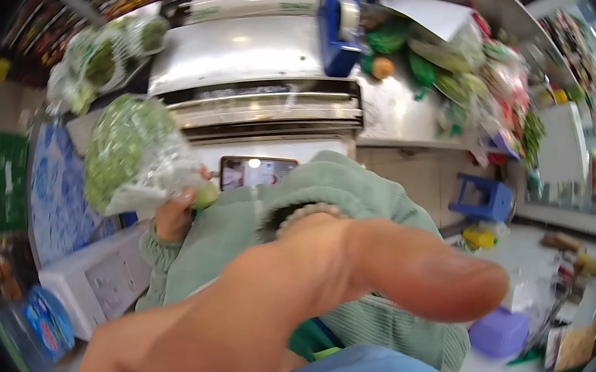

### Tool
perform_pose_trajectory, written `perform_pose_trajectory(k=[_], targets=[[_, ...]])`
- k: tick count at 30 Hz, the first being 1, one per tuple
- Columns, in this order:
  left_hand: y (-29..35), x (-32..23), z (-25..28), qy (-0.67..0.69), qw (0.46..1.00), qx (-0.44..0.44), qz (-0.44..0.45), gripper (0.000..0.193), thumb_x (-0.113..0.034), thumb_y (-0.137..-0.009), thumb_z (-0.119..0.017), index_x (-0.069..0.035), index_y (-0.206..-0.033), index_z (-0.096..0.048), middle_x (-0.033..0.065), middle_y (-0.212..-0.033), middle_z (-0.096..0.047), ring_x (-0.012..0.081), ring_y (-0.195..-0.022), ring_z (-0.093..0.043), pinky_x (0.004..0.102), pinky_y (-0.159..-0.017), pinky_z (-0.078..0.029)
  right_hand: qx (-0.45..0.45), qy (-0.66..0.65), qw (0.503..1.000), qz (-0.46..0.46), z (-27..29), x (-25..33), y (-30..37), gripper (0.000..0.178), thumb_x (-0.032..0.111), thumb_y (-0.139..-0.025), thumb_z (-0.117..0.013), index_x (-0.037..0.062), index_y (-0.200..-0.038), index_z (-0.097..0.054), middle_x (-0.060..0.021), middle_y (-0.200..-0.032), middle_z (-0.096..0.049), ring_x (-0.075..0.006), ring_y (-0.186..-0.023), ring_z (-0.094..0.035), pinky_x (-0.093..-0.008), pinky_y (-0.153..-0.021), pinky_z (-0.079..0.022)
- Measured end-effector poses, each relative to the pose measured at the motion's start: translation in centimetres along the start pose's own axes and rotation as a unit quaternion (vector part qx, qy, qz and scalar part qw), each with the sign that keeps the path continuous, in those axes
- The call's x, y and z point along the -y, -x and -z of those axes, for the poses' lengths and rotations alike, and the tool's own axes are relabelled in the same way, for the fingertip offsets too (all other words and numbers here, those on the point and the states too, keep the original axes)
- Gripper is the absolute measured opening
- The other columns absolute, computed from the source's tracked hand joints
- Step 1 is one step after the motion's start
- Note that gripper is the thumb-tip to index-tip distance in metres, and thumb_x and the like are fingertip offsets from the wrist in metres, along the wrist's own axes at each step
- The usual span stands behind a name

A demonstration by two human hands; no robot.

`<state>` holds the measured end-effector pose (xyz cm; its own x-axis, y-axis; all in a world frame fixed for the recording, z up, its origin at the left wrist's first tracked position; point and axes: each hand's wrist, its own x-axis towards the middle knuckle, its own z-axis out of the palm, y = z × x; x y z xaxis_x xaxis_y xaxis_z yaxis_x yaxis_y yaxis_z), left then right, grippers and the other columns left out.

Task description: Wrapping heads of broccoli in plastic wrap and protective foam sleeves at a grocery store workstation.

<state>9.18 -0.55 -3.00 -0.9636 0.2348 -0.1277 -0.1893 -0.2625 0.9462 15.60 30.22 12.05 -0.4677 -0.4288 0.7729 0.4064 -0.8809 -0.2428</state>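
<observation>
My left hand (175, 214) grips a large head of leafy greens (117, 149), which looks like lettuce wrapped in clear plastic film, left of the steel counter. The film bunches up near my fingers, beside a pale green end. Very close to the camera, my right hand (250, 297) is raised in front of my chest, its thumb stretched out to the right and apart from the fingers. Those fingers run off the lower left of the view, and nothing shows in the hand. A beaded bracelet (309, 216) circles that wrist, below a green sleeve.
Ahead stands a film-wrapping station (239, 56) with a film roll (255, 3). A blue tape dispenser (339, 34) is beside it, and a phone (257, 173) lies in front. Bagged vegetables (462, 80) crowd the right counter. A blue stool (482, 198) and purple basin (499, 332) are on the floor.
</observation>
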Motion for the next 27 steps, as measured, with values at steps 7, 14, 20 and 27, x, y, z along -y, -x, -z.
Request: perform_pose_trajectory(k=[7, 14, 20, 27], targets=[[-1.0, 1.0, -0.5, -0.015, 1.0, -0.001, -0.005, 0.076, -0.027, -0.073, -0.072, 0.001, -0.135, -0.038, 0.0114, -0.106, -0.054, 0.0217, -0.098, -0.055, 0.0341, -0.089, -0.044, -0.052, 0.039, 0.997, -0.037, -0.3, -2.7, 1.2, 0.014, 0.011, -0.096, -0.044, -0.0006, -0.099, -0.052, -0.015, -0.085, -0.063, -0.0252, -0.079, -0.063, -0.0439, -0.091, -0.039], [-4.0, -1.1, -4.1, -0.026, 0.999, 0.028, -0.026, 0.081, -0.027, -0.073, -0.072, 0.001, -0.137, -0.032, 0.0118, -0.103, -0.054, 0.0225, -0.096, -0.055, 0.0355, -0.087, -0.045, -0.071, 0.029, 0.993, -0.094, 1.0, -4.9, 1.2, 0.018, 0.012, -0.096, -0.042, -0.0016, -0.099, -0.053, -0.0148, -0.088, -0.063, -0.0246, -0.08, -0.062, -0.0422, -0.087, -0.04], [-6.3, -0.5, -6.7, -0.031, 0.996, 0.084, -0.016, 0.067, -0.024, -0.076, -0.069, 0.001, -0.13, -0.039, 0.0117, -0.106, -0.056, 0.0219, -0.1, -0.055, 0.0348, -0.089, -0.044, -0.057, 0.041, 0.987, -0.147, 3.6, -5.6, 0.5, 0.02, 0.012, -0.097, -0.04, -0.0024, -0.099, -0.055, -0.0146, -0.09, -0.062, -0.0241, -0.081, -0.061, -0.0408, -0.084, -0.041], [-11.3, 6.9, -3.2, -0.037, 0.986, 0.156, -0.039, 0.052, -0.021, -0.079, -0.065, 0.001, -0.122, -0.047, 0.0117, -0.109, -0.058, 0.0212, -0.104, -0.054, 0.0339, -0.091, -0.043, -0.03, 0.084, 0.97, -0.227, 7.2, -4.2, -1.7, 0.024, 0.013, -0.098, -0.039, -0.0033, -0.099, -0.056, -0.0144, -0.092, -0.062, -0.0236, -0.082, -0.06, -0.0391, -0.08, -0.043]])
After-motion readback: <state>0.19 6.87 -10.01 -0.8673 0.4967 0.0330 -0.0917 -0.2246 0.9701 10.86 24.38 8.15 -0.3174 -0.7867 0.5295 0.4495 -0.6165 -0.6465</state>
